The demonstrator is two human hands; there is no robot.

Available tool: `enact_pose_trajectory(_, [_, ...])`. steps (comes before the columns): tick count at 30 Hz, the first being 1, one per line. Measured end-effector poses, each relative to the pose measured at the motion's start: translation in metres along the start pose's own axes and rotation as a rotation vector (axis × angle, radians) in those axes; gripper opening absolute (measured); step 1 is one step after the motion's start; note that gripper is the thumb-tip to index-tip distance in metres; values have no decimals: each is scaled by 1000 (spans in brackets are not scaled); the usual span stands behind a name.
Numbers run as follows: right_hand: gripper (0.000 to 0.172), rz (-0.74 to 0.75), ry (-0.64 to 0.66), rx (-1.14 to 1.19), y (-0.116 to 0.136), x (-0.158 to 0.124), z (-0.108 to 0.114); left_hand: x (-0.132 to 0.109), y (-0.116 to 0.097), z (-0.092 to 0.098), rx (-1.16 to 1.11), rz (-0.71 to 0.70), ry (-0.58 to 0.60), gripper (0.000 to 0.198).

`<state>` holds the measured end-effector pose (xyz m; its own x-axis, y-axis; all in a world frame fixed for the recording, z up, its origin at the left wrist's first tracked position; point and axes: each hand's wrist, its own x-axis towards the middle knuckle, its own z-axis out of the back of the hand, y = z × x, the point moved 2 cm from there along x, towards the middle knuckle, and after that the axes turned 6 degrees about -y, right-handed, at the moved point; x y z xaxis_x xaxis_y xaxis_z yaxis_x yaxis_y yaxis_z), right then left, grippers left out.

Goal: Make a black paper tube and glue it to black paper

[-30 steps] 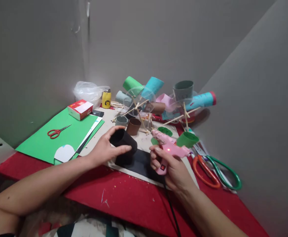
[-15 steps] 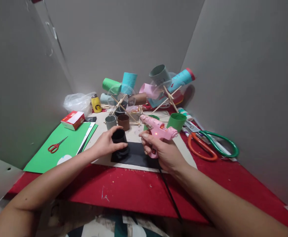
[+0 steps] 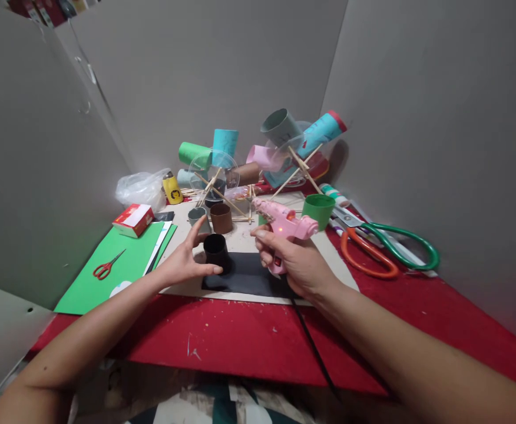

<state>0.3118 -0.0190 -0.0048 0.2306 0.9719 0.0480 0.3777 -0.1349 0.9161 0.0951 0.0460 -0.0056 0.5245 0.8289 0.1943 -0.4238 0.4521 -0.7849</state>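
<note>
A pink hot glue gun (image 3: pixel 287 221) with a small lit orange light is gripped in my right hand (image 3: pixel 300 256), its nozzle pointing up and left; a black cord trails from its handle. My left hand (image 3: pixel 187 259) has thumb and fingers spread beside a short black paper cylinder (image 3: pixel 216 252). That cylinder stands upright on the left part of a black paper sheet (image 3: pixel 247 274). Behind it stand a grey cylinder (image 3: pixel 197 219) and a brown cylinder (image 3: pixel 221 218). A green cylinder (image 3: pixel 318 211) is right of the glue gun.
Large shears (image 3: pixel 373 250) with green and orange handles lie at right. Green paper sheets (image 3: pixel 79 285), small red scissors (image 3: pixel 105 268) and a red box (image 3: pixel 133 220) lie at left. Stick frames with coloured tubes (image 3: pixel 225 147) stand at the back, near a plastic bag (image 3: pixel 141 187).
My left hand has let go of the black cylinder and opened, drawing slightly left. My right hand still holds the glue gun in nearly the same place. The camera view has shifted a little.
</note>
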Motion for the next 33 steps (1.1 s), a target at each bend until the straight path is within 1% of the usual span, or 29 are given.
enact_pose_trajectory(3, [35,-11,-23,5,1,0,0,-5,20,4,-107,50,-10,124])
enact_pose_trajectory(6, [35,-35,-35,-6,1,0,0,-6,30,0,-178,66,-25,126])
enact_pose_trajectory(10, [36,-47,-44,-15,-2,2,1,-1,25,-14,-216,35,-4,125])
enact_pose_trajectory(13, [35,-43,-40,-23,-4,4,1,6,19,-23,-165,-24,-31,121])
enact_pose_trajectory(15, [34,-38,-34,-32,-5,5,2,10,19,-26,-113,-56,-64,115])
enact_pose_trajectory(18, [34,-35,-23,-42,-6,6,4,13,23,-27,-61,-76,-104,106])
enact_pose_trajectory(20, [33,-36,-17,-52,-6,6,4,14,25,-26,-54,-87,-122,104])
enact_pose_trajectory(24, [30,-31,-11,-72,-5,6,5,13,27,-24,-34,-75,-126,102])
enact_pose_trajectory(33, [25,-3,-14,-58,-4,7,5,14,32,-30,-41,-68,-120,101])
